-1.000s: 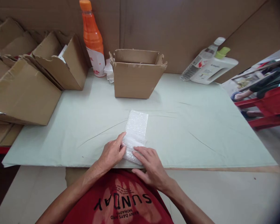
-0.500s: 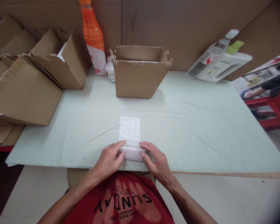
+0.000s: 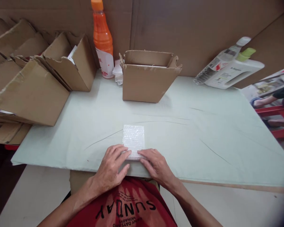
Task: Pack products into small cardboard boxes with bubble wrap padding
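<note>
A folded piece of clear bubble wrap [image 3: 133,137] lies flat on the table, its near edge under my fingertips. My left hand [image 3: 113,162] rests at its near left corner, fingers stretched over the wrap and thumb apart from them. On the near right corner, the fingertips of my right hand [image 3: 156,164] press down, with the thumb held lower beside the edge. Both hands are open. Whether anything lies inside the wrap I cannot tell.
A cardboard bin [image 3: 144,83] stands behind the wrap. Several more cardboard bins [image 3: 35,91] crowd the left. An orange bottle [image 3: 103,41], a stack of clear plastic pieces [image 3: 118,72], a clear bottle [image 3: 221,61] and a white jug [image 3: 234,72] line the back. A person's leg [image 3: 265,101] shows at right.
The raised fold at the near end of the bubble wrap now lies flat, and the piece looks shorter. My left fingers have moved onto its top. The view has shifted slightly.
</note>
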Demonstrator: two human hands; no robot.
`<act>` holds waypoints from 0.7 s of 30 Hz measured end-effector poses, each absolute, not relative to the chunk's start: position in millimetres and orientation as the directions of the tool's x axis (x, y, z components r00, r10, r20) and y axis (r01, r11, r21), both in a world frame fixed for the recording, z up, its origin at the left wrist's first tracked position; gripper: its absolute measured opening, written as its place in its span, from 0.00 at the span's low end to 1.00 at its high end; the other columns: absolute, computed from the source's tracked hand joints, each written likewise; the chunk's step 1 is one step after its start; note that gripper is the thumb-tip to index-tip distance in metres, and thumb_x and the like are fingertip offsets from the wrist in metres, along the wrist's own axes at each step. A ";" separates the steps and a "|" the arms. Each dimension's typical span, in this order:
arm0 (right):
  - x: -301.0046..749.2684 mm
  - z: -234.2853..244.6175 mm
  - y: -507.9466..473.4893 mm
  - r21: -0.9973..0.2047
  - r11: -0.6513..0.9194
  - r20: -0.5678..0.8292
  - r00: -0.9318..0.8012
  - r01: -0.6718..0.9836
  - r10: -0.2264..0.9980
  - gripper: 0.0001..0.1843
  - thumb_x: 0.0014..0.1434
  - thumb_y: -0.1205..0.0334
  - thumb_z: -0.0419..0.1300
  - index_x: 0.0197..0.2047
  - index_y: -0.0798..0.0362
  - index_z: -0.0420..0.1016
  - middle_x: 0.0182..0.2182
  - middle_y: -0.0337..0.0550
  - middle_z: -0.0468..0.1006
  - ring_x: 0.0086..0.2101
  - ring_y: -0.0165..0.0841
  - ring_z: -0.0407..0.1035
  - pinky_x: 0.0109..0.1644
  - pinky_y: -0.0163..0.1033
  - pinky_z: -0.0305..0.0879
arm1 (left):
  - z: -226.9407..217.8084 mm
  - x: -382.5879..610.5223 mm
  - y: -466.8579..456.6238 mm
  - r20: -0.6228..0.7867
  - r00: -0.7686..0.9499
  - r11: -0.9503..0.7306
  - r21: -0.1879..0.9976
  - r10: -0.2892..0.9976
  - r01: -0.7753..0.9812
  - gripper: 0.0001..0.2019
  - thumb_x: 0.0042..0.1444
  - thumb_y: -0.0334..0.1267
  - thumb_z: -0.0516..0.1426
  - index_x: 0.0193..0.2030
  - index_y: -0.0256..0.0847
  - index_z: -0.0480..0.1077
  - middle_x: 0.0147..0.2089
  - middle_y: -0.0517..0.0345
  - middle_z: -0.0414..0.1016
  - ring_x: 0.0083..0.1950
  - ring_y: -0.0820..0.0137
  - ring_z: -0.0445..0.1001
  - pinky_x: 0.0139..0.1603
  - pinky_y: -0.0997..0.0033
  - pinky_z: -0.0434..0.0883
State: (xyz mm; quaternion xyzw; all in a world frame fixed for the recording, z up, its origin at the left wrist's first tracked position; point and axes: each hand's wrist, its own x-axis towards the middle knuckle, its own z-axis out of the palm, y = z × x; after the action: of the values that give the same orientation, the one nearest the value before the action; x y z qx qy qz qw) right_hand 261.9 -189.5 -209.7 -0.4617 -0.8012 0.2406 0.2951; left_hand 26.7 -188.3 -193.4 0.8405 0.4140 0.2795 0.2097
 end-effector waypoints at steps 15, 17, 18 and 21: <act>256.9 -215.5 -167.4 -0.436 0.527 0.359 -0.395 0.730 0.845 0.14 0.67 0.67 0.56 0.54 0.50 0.75 0.49 0.50 0.82 0.48 0.43 0.75 0.48 0.51 0.70 | -203.0 30.5 -163.3 -0.012 0.078 -0.030 0.858 0.997 0.513 0.23 0.62 0.43 0.57 0.63 0.40 0.66 0.51 0.46 0.75 0.49 0.58 0.74 0.50 0.55 0.73; 254.6 -214.2 -161.8 -0.564 0.441 0.335 -0.295 0.698 0.895 0.13 0.68 0.64 0.56 0.53 0.50 0.75 0.46 0.48 0.83 0.45 0.41 0.76 0.48 0.48 0.71 | -204.3 28.6 -171.4 -0.189 0.020 0.177 0.948 0.982 0.265 0.29 0.61 0.45 0.58 0.67 0.41 0.60 0.55 0.45 0.73 0.50 0.61 0.75 0.50 0.58 0.74; 253.3 -212.3 -160.7 -0.632 0.395 0.300 -0.259 0.667 0.918 0.12 0.68 0.63 0.56 0.53 0.49 0.76 0.45 0.48 0.83 0.45 0.40 0.76 0.49 0.47 0.72 | -204.9 29.1 -174.2 -0.263 0.030 0.257 0.958 0.964 0.127 0.31 0.60 0.44 0.58 0.69 0.41 0.56 0.57 0.44 0.72 0.52 0.61 0.75 0.51 0.58 0.74; 249.7 -205.5 -163.5 -0.801 0.253 0.137 -0.245 0.543 0.960 0.12 0.67 0.59 0.58 0.51 0.49 0.78 0.45 0.46 0.83 0.45 0.39 0.77 0.51 0.44 0.73 | -203.4 35.5 -175.1 -0.349 0.096 0.361 0.919 0.932 -0.158 0.40 0.56 0.42 0.61 0.71 0.39 0.49 0.58 0.44 0.72 0.57 0.60 0.74 0.58 0.59 0.71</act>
State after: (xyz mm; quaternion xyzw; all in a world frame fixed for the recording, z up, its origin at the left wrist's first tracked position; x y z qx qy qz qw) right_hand 249.7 -163.5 -205.5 -0.5209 -0.7213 0.3198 0.3258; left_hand 35.5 -175.1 -203.4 0.3720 0.5204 0.4258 0.6399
